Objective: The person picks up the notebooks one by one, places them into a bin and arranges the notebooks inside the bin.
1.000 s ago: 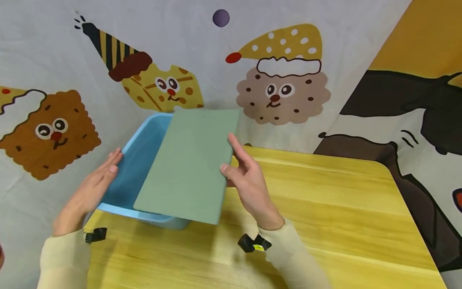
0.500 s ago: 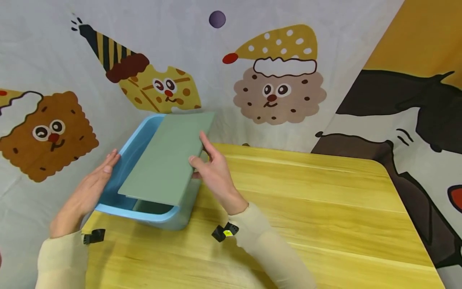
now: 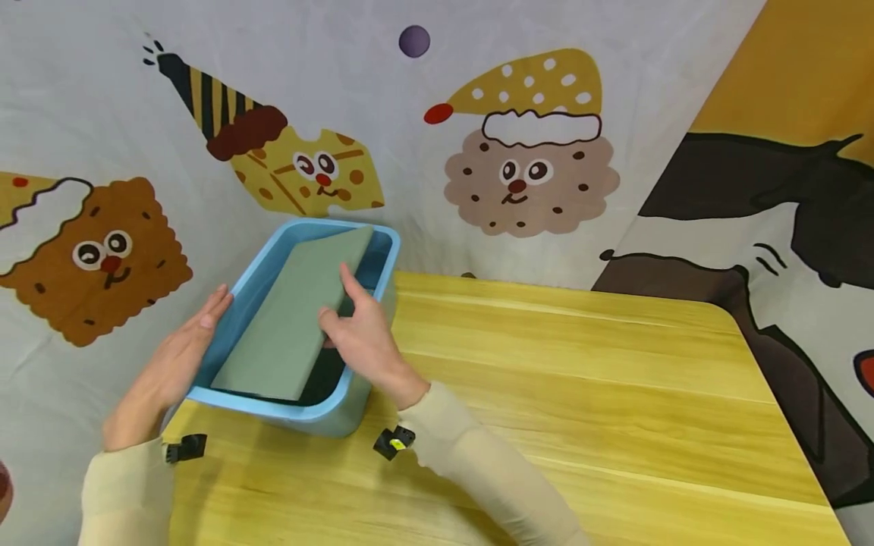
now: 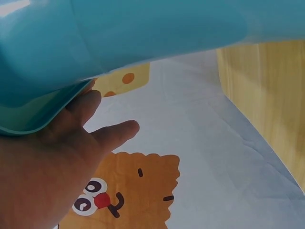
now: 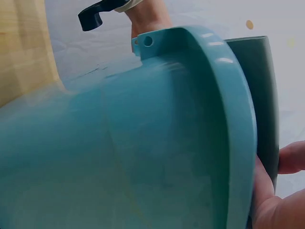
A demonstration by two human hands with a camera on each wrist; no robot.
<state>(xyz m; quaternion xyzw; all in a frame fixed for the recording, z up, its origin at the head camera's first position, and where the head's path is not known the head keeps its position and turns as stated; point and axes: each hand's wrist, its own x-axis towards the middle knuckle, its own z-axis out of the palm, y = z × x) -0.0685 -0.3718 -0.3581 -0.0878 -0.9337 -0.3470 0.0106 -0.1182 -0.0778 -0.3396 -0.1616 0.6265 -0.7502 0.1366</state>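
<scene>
A flat, plain grey-green rectangular board [image 3: 287,311] lies tilted within the rim of a light blue plastic bin [image 3: 273,408]. My right hand [image 3: 365,334] pinches the board's right edge, thumb on top and other fingers partly hidden beneath. In the right wrist view, the fingers [image 5: 291,157] hold the board [image 5: 259,90] just beyond the bin's rim [image 5: 238,119]. Against the bin's left side rests my left hand [image 3: 171,356], its fingers fairly straight along the rim. The left wrist view shows that hand [image 4: 62,148] touching the bin [image 4: 157,33], with the thumb pointing away.
The bin stands at the left end of a yellow wood-grain table [image 3: 580,394]. Behind it hangs a pale cloth [image 3: 410,114] printed with cartoon biscuits and cheese. Something dark lies inside the bin under the board, too shaded to make out.
My right hand has carried the board leftward and down, from above the bin's right side to inside its rim. The bin's right rim has come into view. My left hand has stayed put.
</scene>
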